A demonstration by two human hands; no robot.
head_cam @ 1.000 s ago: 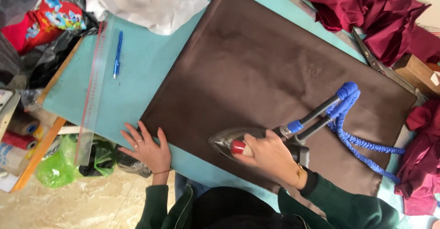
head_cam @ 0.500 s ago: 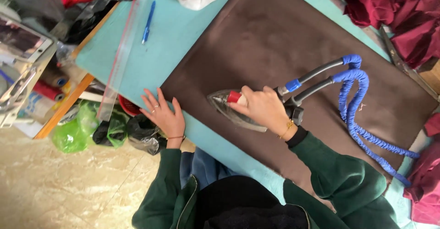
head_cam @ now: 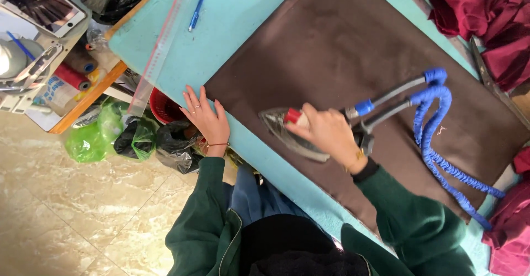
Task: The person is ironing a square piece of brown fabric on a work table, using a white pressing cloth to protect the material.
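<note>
One iron [head_cam: 287, 135], one brown cloth [head_cam: 353, 60], one ruler [head_cam: 160, 49], one pen [head_cam: 197, 6].

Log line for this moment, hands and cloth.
right hand: grips iron on brown cloth | left hand: flat on table at cloth corner | blue hose: lies across cloth

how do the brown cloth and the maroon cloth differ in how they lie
The brown cloth is spread flat and smooth over the turquoise table; the maroon cloth lies bunched in folds at the table's far corner. The brown cloth has the iron on it, gripped by the right hand; nothing rests on the maroon cloth. The left hand lies flat by the brown cloth's corner, far from the maroon one. Both are plain, dark fabrics.
</note>
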